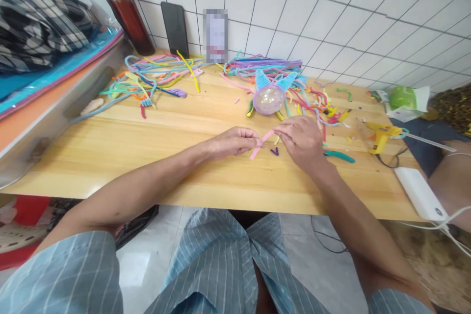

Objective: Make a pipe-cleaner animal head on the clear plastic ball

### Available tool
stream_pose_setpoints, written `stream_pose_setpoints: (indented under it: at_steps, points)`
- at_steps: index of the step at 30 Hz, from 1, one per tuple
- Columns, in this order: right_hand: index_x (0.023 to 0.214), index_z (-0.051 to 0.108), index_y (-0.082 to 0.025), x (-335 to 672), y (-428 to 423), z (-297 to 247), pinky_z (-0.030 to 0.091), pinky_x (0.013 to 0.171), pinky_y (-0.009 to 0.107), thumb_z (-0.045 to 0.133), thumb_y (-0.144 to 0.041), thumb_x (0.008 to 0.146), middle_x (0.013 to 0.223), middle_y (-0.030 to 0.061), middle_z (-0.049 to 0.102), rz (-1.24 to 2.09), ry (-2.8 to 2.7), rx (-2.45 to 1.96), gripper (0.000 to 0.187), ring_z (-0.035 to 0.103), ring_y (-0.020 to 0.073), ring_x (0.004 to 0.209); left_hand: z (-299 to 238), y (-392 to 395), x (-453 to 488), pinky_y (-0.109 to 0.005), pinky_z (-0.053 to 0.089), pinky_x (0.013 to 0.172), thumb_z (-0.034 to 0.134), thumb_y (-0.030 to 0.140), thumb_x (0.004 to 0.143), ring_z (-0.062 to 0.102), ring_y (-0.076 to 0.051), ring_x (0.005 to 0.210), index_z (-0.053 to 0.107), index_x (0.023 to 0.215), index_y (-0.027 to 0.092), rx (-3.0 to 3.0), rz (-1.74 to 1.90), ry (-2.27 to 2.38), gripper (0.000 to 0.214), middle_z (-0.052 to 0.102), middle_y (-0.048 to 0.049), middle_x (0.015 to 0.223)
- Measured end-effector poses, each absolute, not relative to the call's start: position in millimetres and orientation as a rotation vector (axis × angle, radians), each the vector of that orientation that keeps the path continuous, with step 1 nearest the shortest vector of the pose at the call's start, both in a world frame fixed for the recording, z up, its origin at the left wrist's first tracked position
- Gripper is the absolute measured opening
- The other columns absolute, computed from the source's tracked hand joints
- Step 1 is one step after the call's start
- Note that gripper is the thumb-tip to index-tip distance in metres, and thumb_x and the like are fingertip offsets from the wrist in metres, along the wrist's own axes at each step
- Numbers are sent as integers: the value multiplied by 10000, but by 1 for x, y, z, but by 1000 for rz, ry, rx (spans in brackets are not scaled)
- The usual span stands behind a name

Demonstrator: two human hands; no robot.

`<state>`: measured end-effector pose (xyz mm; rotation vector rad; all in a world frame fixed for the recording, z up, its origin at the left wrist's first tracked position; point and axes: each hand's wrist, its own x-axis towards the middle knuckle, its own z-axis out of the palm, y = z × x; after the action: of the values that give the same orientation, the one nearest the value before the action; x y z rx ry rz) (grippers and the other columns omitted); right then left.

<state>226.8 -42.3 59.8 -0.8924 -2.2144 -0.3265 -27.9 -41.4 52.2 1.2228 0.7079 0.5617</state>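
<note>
A short pink pipe cleaner (268,136) stretches between my two hands above the wooden table. My left hand (241,142) pinches it near its lower end, a bit of which sticks out below the fingers. The upper end is closed in the fingertips of my right hand (302,138). Just beyond my hands stands a clear round ball (269,99) with a purple rim and light-blue pipe-cleaner ears (263,79). A small bent purple piece (274,151) lies on the table between my hands. Close to my right wrist is a teal-handled tool (340,156), its head partly hidden.
Loose pipe cleaners (147,76) lie at back left, with a bundle (265,65) behind the ball. A yellow glue gun (380,136) and white power bank (419,194) sit right. Along the wall stand a red flask (125,10) and two phones (174,29). A plastic bin (73,93) borders the left.
</note>
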Motion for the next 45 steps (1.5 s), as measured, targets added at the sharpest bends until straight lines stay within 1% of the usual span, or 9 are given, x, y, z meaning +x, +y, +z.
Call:
stream_pose_setpoints:
  at_steps: [6,12,14,18,21,25,34,41,45]
  points:
    - [1043,820,-273,226,-32,60,539,914,456,671,-297,1069,1010,63,835,-252,-2274,-954,153,745,267,983,55,-43,-29,-203,259,491,891,547,801,402,-49,513,674,802,162,1322,567,748,442,660,16,669]
    - [952,828,-229,239,-23,56,538,886,453,669,-316,1048,1026,115,804,-26,-2270,-1078,205,712,285,977,44,-40,-28,-199,345,515,801,572,887,468,-55,541,678,817,158,1476,597,805,437,686,7,725]
    - [911,818,-227,240,-24,56,526,837,419,687,-306,1021,923,87,783,168,-2226,-1116,188,697,253,895,40,-39,-25,-201,362,506,808,593,872,475,-56,536,677,833,163,1482,610,837,451,712,-1,757]
    - [862,786,-207,236,-26,60,462,654,332,740,-401,958,750,23,725,856,-2004,-1220,221,619,171,678,42,-36,-20,-202,385,490,836,610,839,494,-52,528,687,876,157,1417,660,872,478,754,-19,830]
    - [836,754,-200,233,-29,63,454,602,301,812,-512,887,726,13,719,1275,-1779,-1197,321,618,148,629,44,-34,-16,-200,382,465,851,600,829,514,-49,505,678,907,150,1322,705,893,488,771,-30,863]
    - [865,751,-198,232,-32,64,499,590,286,901,-499,811,714,15,740,1557,-1587,-1159,341,668,149,616,40,-34,-10,-199,374,430,872,571,816,518,-49,459,613,917,169,1201,717,870,489,787,-27,851]
    - [857,753,-204,230,-31,52,567,578,280,973,-500,749,734,18,783,1638,-1418,-1128,385,672,138,600,28,-41,7,-196,377,441,916,563,780,505,-39,464,613,915,174,1110,723,793,512,790,-15,839]
    - [851,768,-218,223,-36,54,541,548,282,987,-562,724,749,23,781,1573,-1422,-1222,428,638,137,596,25,-40,5,-202,388,456,926,580,762,486,-35,488,671,921,160,1062,780,793,516,794,-23,877]
    - [850,758,-234,220,-39,54,523,549,305,964,-529,764,751,20,762,1541,-1384,-1261,370,625,152,604,23,-37,4,-205,414,475,906,507,806,513,-41,508,690,989,143,1048,755,738,461,806,-49,932]
